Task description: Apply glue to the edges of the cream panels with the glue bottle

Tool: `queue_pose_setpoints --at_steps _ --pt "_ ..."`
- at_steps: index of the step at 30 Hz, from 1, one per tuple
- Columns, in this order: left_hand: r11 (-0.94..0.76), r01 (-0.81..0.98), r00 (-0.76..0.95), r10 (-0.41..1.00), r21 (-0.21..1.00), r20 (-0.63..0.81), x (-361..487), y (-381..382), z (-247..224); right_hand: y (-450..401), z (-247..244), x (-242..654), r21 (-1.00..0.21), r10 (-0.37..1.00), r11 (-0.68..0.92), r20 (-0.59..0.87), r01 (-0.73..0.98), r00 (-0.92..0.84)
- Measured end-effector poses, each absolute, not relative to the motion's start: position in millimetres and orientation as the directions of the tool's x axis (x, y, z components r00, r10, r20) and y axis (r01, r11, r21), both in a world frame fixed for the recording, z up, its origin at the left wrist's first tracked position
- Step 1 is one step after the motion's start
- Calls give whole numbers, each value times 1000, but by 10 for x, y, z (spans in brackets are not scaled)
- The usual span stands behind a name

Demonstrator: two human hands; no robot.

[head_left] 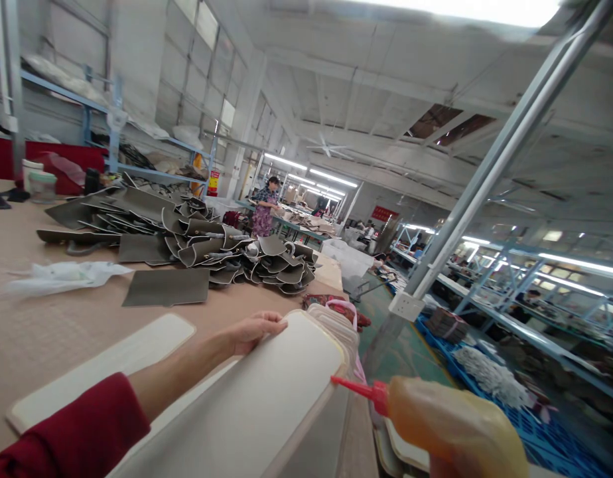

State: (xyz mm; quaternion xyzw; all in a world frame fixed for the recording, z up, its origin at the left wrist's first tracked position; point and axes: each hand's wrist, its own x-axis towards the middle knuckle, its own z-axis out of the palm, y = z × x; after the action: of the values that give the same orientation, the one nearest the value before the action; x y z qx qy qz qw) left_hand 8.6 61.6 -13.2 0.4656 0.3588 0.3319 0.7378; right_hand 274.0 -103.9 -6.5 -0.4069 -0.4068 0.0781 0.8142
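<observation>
My left hand [254, 330], in a red sleeve, grips the far edge of a cream rounded panel [267, 398] tilted up off the table. A translucent orange glue bottle [450, 428] with a red nozzle [353, 388] touches the panel's right edge. My right hand is hidden under the bottle at the frame's bottom; it seems to hold the bottle. A second cream panel [107, 365] lies flat on the brown table [32, 332] to the left.
A heap of grey-green cut pieces [197, 242] covers the table's far side, with one flat grey piece [167, 287] and crumpled white plastic [62, 275] nearer. A stack of cream panels [339, 325] sits past the held one. A person [264, 209] stands far off. A slanted steel post [485, 179] rises at right.
</observation>
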Motion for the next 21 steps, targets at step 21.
queue_pose_setpoints --at_steps 21 --pt "327 -162 512 834 931 -204 49 1001 -247 -688 -303 2929 -817 686 546 311 -183 658"
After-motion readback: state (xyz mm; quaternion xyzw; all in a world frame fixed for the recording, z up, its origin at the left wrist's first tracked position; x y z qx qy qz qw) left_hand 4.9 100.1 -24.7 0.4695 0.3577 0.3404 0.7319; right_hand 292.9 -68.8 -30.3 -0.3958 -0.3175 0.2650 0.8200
